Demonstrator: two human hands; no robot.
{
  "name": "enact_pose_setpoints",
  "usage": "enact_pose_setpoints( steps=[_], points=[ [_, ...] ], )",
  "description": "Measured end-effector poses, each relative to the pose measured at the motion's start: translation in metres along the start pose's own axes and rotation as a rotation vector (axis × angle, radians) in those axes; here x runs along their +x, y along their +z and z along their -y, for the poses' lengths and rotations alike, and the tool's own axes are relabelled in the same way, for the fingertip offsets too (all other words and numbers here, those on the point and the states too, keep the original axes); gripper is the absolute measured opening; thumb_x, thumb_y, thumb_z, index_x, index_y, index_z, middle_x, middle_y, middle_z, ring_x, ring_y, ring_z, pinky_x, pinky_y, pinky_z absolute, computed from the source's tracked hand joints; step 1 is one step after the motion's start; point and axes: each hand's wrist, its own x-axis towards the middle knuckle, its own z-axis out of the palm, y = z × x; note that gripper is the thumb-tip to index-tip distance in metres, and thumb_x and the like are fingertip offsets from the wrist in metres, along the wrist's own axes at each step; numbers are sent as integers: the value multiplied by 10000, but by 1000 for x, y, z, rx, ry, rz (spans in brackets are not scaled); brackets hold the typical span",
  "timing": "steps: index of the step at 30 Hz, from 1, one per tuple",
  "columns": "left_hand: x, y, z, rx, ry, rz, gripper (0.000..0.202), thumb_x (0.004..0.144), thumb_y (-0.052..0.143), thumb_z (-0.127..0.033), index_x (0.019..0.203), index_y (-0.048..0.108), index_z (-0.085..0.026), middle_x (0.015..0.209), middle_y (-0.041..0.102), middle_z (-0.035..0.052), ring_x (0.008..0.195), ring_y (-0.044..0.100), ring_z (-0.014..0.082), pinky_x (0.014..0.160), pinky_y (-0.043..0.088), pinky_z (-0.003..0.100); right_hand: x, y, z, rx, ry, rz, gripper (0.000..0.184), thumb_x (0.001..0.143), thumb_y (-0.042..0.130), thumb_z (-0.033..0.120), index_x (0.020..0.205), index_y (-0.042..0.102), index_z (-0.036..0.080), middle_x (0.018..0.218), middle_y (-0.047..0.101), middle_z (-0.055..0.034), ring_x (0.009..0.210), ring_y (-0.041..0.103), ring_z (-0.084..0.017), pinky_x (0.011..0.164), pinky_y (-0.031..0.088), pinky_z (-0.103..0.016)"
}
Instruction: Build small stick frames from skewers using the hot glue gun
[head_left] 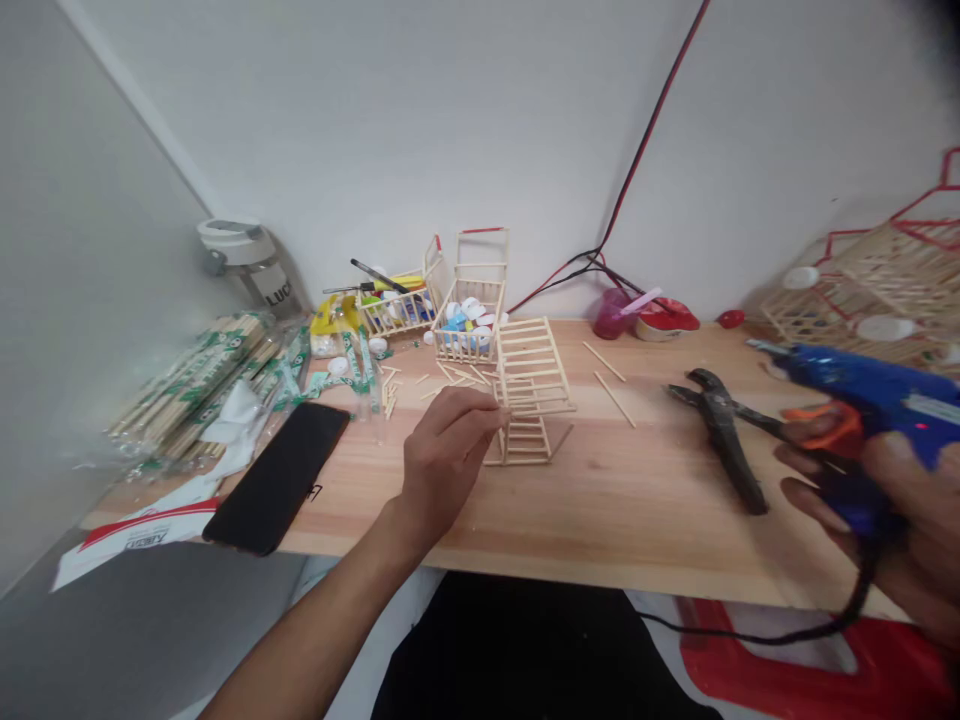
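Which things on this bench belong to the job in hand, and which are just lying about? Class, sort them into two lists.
Part of the job: the left hand at the wooden stick frame; the right hand gripping the blue hot glue gun.

Just lying about: the black phone; the black pliers; the magenta cup.

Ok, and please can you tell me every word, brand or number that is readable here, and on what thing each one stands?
"LUC" stands on the label of the bottle; more letters may be hidden.
The red and white paper has print, but it is too blurred to read.
The green print on the stick packets is too small to read.
The silver label on the blue glue gun is too blurred to read.
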Motion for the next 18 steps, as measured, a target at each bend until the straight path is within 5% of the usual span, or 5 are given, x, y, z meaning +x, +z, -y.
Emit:
enact_pose_setpoints(
  steps=[3,6,12,18],
  points=[
    [0,0,0,6,3,4,115,805,627,-49,831,635,-161,847,650,39,843,605,129,750,524,271,-18,12,2,-77,68,79,585,367,848,541,831,670,233,891,682,-47,680,628,-167,464,536,-191],
    [0,0,0,15,7,3,117,804,629,-49,830,637,-163,846,651,36,837,608,127,747,524,268,-26,12,0,-228,35,224,531,451,798,580,818,665,220,886,689,-61,720,633,-178,513,533,-183],
    [1,0,1,26,15,3,115,795,638,-49,823,641,-160,834,659,33,829,611,127,745,524,267,-27,10,7,-666,-257,448,449,733,562,634,861,663,215,698,640,-39,576,578,-173,472,490,-255],
    [1,0,0,28,18,-4,102,809,627,-62,820,641,-162,832,662,35,829,612,128,742,525,270,-35,22,23,-819,-491,430,491,799,446,646,739,669,212,554,588,-23,461,545,-164,402,429,-260]
  ],
)
